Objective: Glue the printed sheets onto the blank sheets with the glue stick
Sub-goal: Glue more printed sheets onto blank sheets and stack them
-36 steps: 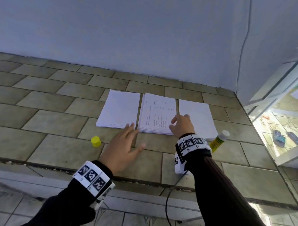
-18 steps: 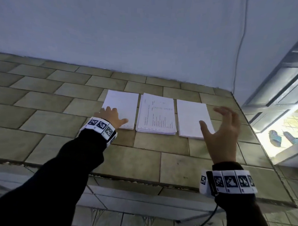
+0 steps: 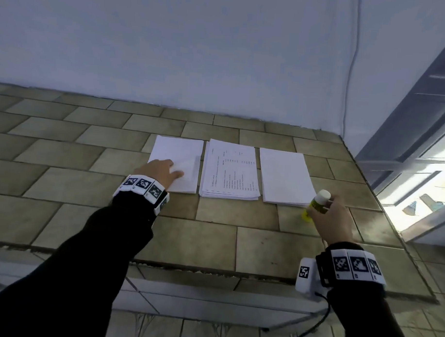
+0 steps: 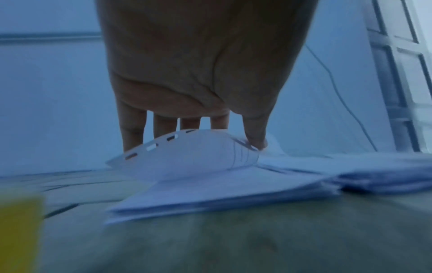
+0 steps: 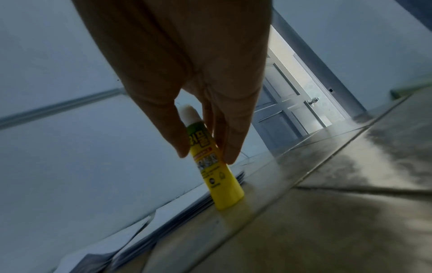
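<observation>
surface: olive-brown tile ledge (image 3: 96,154), carrying three paper stacks side by side ahead of both hands.
left hand (image 3: 158,172): on the leftmost stack of blank sheets (image 3: 177,154); fingers reaching down behind the top sheet (image 4: 187,157), thumb at its right corner, sheet bowed upward off the stack; punched slots visible along the raised edge. grip type: pinch on the sheet, by appearance.
right hand (image 3: 333,220): closed around the glue stick (image 3: 317,204); thumb and fingers (image 5: 231,147) on opposite sides of the yellow barrel, base on the tile, white glue tip exposed at top.
printed sheets (image 3: 230,171): middle stack, between the two hands, touched by neither.
second blank stack (image 3: 285,175): just left of the right hand, corner beside the glue stick.
yellow cap (image 4: 18,230): blurred, near left of the left wrist.
change: half a second back, right hand open in the air with no stick held; left hand resting flat-looking at the stack edge. now stick grasped, top sheet lifting.
meaning: tool and first blank sheet secured together; gluing not begun; likely next, sheet separated and glue applied.
risk: more than one sheet lifting together.
</observation>
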Demonstrator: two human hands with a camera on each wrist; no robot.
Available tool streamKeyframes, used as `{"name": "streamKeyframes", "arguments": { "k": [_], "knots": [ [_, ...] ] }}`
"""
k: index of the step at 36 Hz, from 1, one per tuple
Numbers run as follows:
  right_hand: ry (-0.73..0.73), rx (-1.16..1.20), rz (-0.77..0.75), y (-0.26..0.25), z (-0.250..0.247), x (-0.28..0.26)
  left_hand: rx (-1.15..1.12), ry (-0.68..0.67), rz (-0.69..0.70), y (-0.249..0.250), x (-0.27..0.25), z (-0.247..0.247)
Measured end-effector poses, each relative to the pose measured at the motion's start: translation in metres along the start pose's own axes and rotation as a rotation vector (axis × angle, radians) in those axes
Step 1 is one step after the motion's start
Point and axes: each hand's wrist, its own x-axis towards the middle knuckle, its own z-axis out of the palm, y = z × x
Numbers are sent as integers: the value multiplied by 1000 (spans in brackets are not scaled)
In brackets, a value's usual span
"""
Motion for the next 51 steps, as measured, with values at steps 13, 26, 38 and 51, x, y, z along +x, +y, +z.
{"name": "streamKeyframes", "arguments": {
  "k": [13,26,38,51],
  "knots": [
    [-50,-53,-54,-3,2,-4,-377,160,426,35,-76,-44],
    [-115,6,-120,-1,8,0,120,-357,648,29,-111,21],
    [-209,65,-218,-10,14,-9,50,-405,595,24,-121,19],
    [-330,181,-367,-54,59,-33,166,-189,258,24,-132,41]
  ]
}}
